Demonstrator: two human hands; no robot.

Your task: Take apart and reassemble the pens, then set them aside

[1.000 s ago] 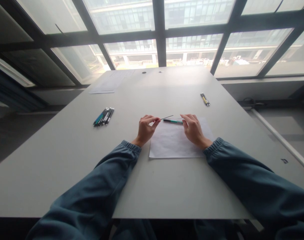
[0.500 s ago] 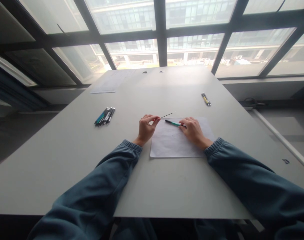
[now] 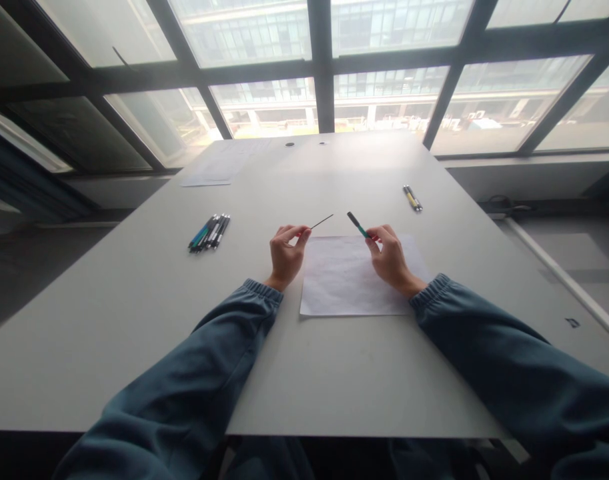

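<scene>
We noted a pen pile [image 3: 209, 233] at left on the surface [image 3: 159, 327]. Our left hand [image 3: 286, 257] pinched a thin rod [image 3: 322, 221] by one end; our right hand [image 3: 387, 253] gripped a green-and-black pen [image 3: 357, 223] near the far edge of the sheet [image 3: 351, 287], apart from the rod. A marker pair [image 3: 412, 199] lay farther right. We judged that a loose fingertip pinch could drop the rod, and a crooked push could bend it. We could read no brand, label or writing.

Smooth tabletop [image 3: 304, 373] (softly glossy in places), matt paper sheet [image 3: 344, 283], plastic-looking pen [image 3: 357, 225], matt cloth sleeves [image 3: 204, 360]
</scene>
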